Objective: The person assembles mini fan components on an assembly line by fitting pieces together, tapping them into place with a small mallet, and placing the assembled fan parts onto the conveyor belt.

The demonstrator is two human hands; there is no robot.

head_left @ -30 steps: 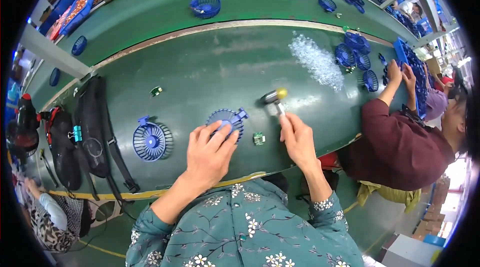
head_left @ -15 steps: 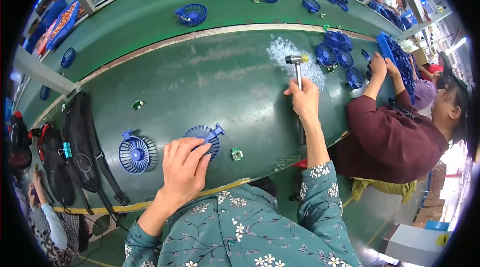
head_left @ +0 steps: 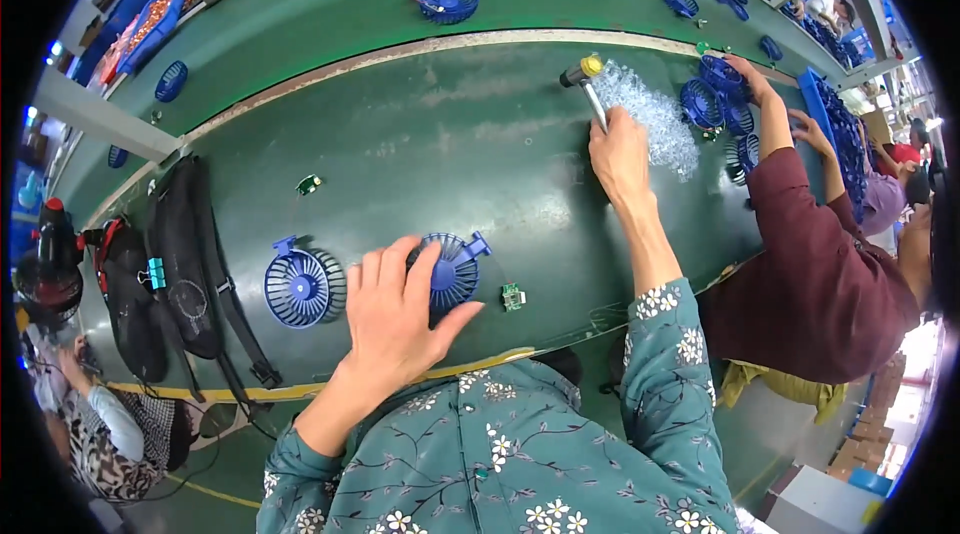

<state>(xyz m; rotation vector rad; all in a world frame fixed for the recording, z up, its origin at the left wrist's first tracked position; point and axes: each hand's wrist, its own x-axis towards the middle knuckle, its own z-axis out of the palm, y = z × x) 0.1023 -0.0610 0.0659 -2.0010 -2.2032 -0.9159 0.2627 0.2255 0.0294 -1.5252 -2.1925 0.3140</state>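
Observation:
My right hand [head_left: 622, 159] is wrapped round the handle of a small hammer [head_left: 594, 99] with a black and yellow head, held over the bench left of a heap of small clear plastic pieces [head_left: 650, 114]. My left hand [head_left: 390, 309] is open, thumb and fingers spread, beside and partly over a blue round fan cage [head_left: 455, 274] lying on the green bench. A thin wire links that cage to a small green circuit board [head_left: 513, 296] on its right. Left of the hand lies a second blue fan cage [head_left: 297, 289], and another circuit board [head_left: 309, 185] sits behind it.
A co-worker in a maroon sleeve [head_left: 800, 224] reaches to stacked blue fan cages [head_left: 703, 104] at the right, beside a blue crate [head_left: 815, 94]. Black bags [head_left: 185, 274] lie at the bench's left end. Beyond the bench edge, a green belt [head_left: 330, 9] carries more cages.
My left hand's fingers have spread from a bent grasp over the fan cage. The hammer's head has turned and tilted. The co-worker's hand has reached to the stacked cages. The whole view has shifted.

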